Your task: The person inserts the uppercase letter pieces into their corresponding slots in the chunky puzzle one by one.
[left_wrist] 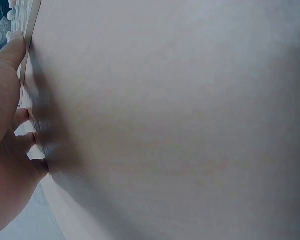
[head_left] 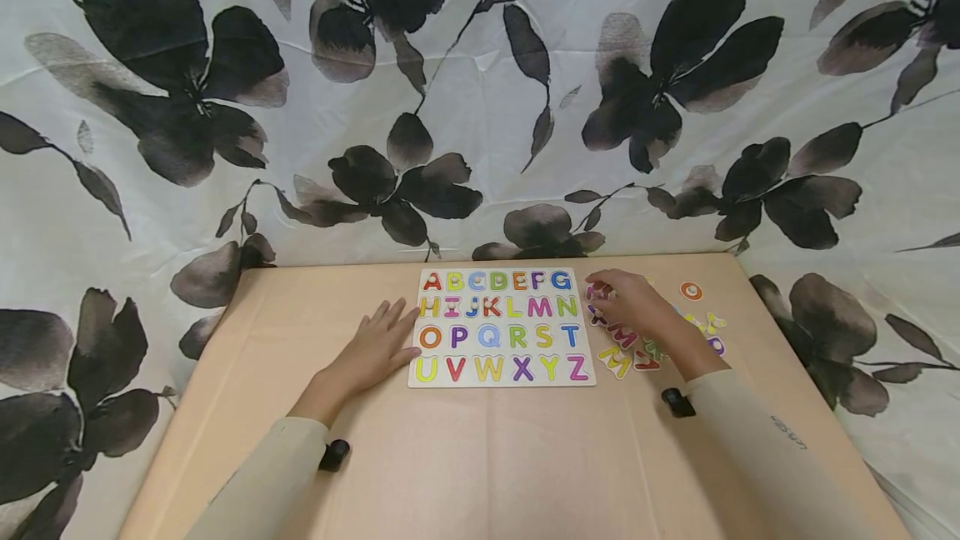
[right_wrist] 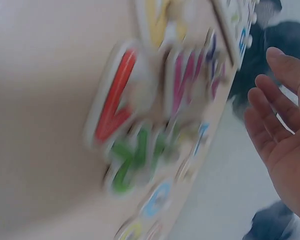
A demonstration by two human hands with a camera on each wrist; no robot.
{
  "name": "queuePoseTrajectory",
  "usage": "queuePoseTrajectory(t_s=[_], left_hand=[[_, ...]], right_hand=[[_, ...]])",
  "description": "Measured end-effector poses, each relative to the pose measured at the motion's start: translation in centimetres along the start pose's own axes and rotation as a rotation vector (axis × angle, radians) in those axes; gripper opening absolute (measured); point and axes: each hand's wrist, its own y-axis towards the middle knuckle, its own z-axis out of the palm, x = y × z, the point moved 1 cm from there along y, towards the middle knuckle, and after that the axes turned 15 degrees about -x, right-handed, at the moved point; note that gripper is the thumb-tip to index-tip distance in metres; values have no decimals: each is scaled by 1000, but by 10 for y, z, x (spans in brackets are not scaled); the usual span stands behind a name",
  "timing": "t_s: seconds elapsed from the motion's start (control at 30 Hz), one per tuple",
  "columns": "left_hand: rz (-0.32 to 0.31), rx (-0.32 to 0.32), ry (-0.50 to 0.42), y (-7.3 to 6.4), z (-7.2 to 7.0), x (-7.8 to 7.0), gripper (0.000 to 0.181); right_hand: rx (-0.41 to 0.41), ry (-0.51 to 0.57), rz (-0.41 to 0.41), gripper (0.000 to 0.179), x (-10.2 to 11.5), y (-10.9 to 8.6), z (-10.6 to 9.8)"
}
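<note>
A white alphabet puzzle board (head_left: 502, 385) with coloured letters from A to Z lies on the table. My left hand (head_left: 372, 350) rests at its left edge, fingers spread and thumb touching the lower left side; the left wrist view shows the thumb (left_wrist: 12, 50) at the board's edge. My right hand (head_left: 633, 302) hovers over loose letter pieces just right of the board, partly hiding them. In the right wrist view its fingers are loosely bent, and nothing shows in them. Below lie a red letter piece (right_wrist: 112, 95), a green one (right_wrist: 140, 150) and a purple one (right_wrist: 182, 82).
More loose pieces spread to the right, among them an orange O (head_left: 691, 291) and a yellow letter (head_left: 618, 363). The light wooden-coloured table (head_left: 487, 457) ends at a back edge against a floral cloth (head_left: 480, 107).
</note>
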Motion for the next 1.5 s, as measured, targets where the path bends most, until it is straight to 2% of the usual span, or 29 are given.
queuePoseTrajectory(t_s=[0.1,0.2,0.37,0.57,0.7,0.83,1.2,1.33,1.5], left_hand=[[-2,3,2,0,0,0,74],[0,1,5,0,0,0,74],[14,-12,5,-1,-1,-1,73],[18,-21,3,-2,-2,-4,73],[18,-22,0,-2,-1,-4,73],[21,-25,-6,-2,1,-3,73],[27,-26,-1,-2,3,-4,73],[29,-28,0,-3,2,-4,73],[31,-38,3,-4,2,-3,72]], right_hand=[[2,-2,56,45,-16,-6,-8],[11,-10,72,43,-29,-11,-15],[8,-64,22,38,-46,-17,-19],[-2,-145,-79,29,-62,-19,-18],[3,-162,-61,23,-69,-20,-14],[13,-159,-31,18,-72,-20,-10],[12,-171,-31,17,-73,-18,-7],[-5,-179,-53,17,-69,-15,-8],[-19,-130,-89,13,-52,-10,-8]])
